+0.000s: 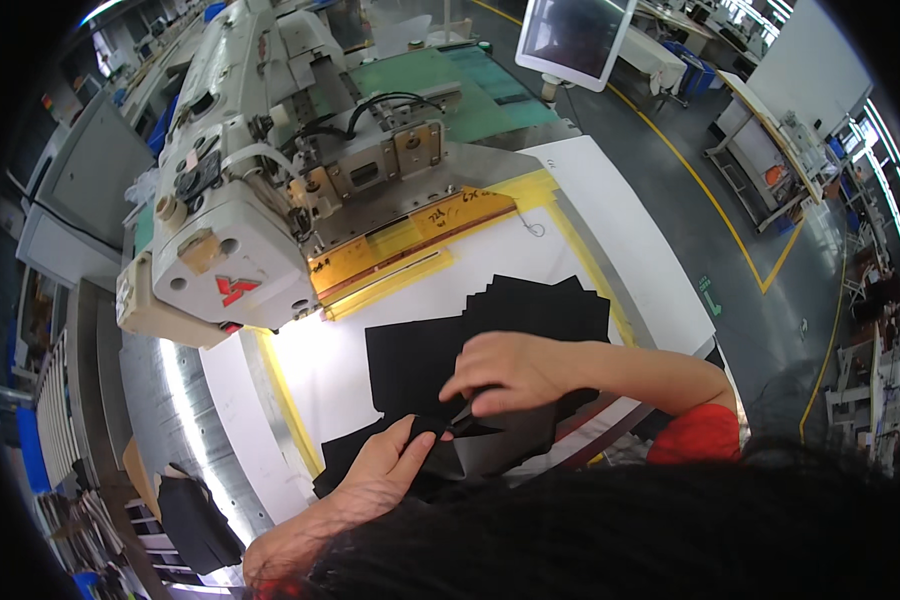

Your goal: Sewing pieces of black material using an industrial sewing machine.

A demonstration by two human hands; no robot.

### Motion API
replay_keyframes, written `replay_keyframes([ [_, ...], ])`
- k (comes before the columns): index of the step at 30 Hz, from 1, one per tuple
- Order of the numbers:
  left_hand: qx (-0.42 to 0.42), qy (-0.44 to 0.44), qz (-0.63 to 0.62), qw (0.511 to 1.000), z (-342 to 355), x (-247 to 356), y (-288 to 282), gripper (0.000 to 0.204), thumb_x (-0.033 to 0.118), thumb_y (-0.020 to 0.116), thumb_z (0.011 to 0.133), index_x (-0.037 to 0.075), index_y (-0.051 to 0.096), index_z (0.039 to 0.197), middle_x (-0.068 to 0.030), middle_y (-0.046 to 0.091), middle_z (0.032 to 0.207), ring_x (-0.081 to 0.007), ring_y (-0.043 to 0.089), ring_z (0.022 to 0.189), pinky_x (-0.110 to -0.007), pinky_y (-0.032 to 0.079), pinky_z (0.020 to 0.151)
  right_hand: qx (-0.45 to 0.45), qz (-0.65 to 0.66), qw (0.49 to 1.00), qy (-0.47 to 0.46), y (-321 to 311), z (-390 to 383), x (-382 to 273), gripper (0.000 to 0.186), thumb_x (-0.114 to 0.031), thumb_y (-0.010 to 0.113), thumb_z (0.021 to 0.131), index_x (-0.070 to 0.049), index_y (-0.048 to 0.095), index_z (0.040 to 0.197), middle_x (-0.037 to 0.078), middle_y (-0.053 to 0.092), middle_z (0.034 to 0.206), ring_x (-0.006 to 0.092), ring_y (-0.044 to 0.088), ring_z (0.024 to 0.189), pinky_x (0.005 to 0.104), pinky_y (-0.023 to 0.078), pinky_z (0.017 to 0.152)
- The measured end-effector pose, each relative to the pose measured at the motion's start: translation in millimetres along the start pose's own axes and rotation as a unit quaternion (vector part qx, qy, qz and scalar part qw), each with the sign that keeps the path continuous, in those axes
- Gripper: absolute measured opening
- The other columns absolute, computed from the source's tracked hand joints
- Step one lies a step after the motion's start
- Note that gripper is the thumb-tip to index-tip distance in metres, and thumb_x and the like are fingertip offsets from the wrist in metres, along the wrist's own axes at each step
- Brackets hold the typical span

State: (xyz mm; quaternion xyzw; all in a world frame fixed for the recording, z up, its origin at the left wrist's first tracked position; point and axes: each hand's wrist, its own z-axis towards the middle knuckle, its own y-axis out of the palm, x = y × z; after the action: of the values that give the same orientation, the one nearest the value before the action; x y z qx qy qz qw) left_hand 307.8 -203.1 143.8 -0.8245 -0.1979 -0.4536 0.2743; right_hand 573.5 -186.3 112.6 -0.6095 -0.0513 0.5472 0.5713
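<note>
Black fabric pieces (415,360) lie in front of me, some in a stepped stack (545,305), on a white sheet. My left hand (388,458) pinches the folded edge of a black fabric piece between thumb and fingers. Just to the right of it and slightly higher, my right hand (510,372) is curled with thumb and index finger drawn in close to that edge. Something dark shows beneath its fingers, but I cannot make out what it is. More black fabric lies under both hands, partly hidden by dark hair along the lower edge.
A large white industrial sewing machine head (235,230) stands at the left, beside an orange template strip (410,240). Yellow tape (585,250) borders the white sheet. A screen (575,40) rises at the back. Dark folded fabric (198,520) hangs at the lower left.
</note>
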Motion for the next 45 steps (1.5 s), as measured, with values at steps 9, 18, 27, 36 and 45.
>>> replay_keyframes([
  [9,0.055,0.039,-0.057,0.996,9,10,6,0.025,0.022,0.048,0.103,0.002,0.063,0.108,-0.0055,0.065,0.090,-0.0105,0.055,0.083,-0.025,0.045,0.080,0.489,-0.260,0.719,0.420,-135,-67,239,0.062,-0.022,0.073,0.082,-0.002,0.048,0.136,0.019,0.051,0.134,0.0300,0.052,0.124,0.0379,0.042,0.103],
  [18,0.062,0.071,0.013,0.995,15,-3,-10,0.025,0.021,0.052,0.100,0.002,0.064,0.110,-0.0142,0.060,0.073,-0.0218,0.054,0.063,-0.030,0.045,0.065,0.375,-0.229,0.783,0.439,-186,-73,263,0.032,-0.029,0.067,0.085,-0.005,0.069,0.107,0.014,0.071,0.088,0.0297,0.069,0.084,0.0412,0.051,0.074],
  [27,0.113,0.159,0.044,0.980,10,0,-10,0.018,0.017,0.065,0.092,0.001,0.068,0.099,-0.0150,0.069,0.085,-0.0314,0.066,0.072,-0.034,0.050,0.064,0.407,-0.398,0.548,0.613,-221,-303,199,0.036,-0.042,0.058,0.091,-0.010,0.070,0.104,0.015,0.070,0.102,0.0370,0.064,0.102,0.0449,0.050,0.084],
  [36,0.168,0.264,0.108,0.944,5,6,-7,0.013,0.006,0.071,0.081,0.003,0.068,0.093,-0.0089,0.061,0.082,-0.0288,0.063,0.070,-0.032,0.051,0.062,0.480,-0.293,0.688,0.459,-274,-219,54,0.025,-0.023,0.065,0.089,-0.005,0.067,0.106,0.003,0.065,0.089,0.0107,0.060,0.082,0.0248,0.045,0.078],
  [45,0.204,0.327,0.155,0.910,0,6,-4,0.014,0.004,0.068,0.082,0.003,0.064,0.095,-0.0104,0.060,0.084,-0.0300,0.062,0.072,-0.036,0.049,0.063,0.365,-0.215,0.835,0.353,-277,-51,-25,0.027,-0.018,0.064,0.092,-0.008,0.064,0.116,-0.008,0.055,0.089,0.0002,0.046,0.080,0.0157,0.035,0.075],
])
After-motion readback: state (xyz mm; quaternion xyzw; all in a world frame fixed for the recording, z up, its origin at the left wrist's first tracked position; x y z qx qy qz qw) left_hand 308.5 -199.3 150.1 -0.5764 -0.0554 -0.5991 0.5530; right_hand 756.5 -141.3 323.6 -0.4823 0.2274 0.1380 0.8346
